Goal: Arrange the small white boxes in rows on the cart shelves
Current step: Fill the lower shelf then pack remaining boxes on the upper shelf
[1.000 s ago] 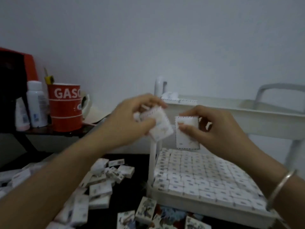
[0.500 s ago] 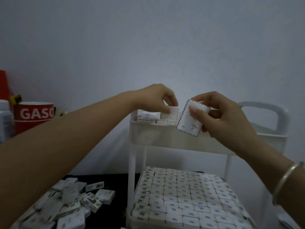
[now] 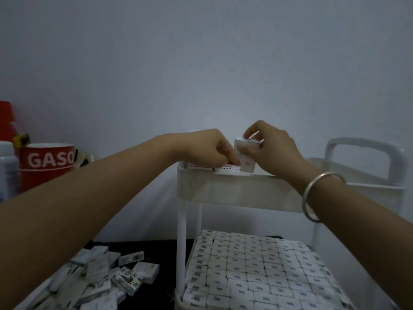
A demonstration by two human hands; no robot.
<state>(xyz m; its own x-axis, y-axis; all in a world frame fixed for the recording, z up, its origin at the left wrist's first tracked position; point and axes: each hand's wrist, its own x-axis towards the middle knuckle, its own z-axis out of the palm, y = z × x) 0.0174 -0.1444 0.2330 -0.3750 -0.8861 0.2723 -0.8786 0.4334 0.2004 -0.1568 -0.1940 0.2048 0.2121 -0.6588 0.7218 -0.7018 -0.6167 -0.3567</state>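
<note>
A white cart has a top shelf and a lower shelf packed with rows of small white boxes. My right hand pinches one small white box upright at the top shelf's near left corner. Just left of it, my left hand has its curled fingertips down on the boxes lying flat in that corner. Whether it grips one is hidden by the rim. A loose pile of white boxes lies on the dark surface at lower left.
A red mug and a white bottle stand on a side table at the left. The cart's handle rises at the right. A plain wall is behind.
Both hands have come down onto the top shelf's left corner. The right hand has turned its box upright and set it beside the flat boxes under the left hand.
</note>
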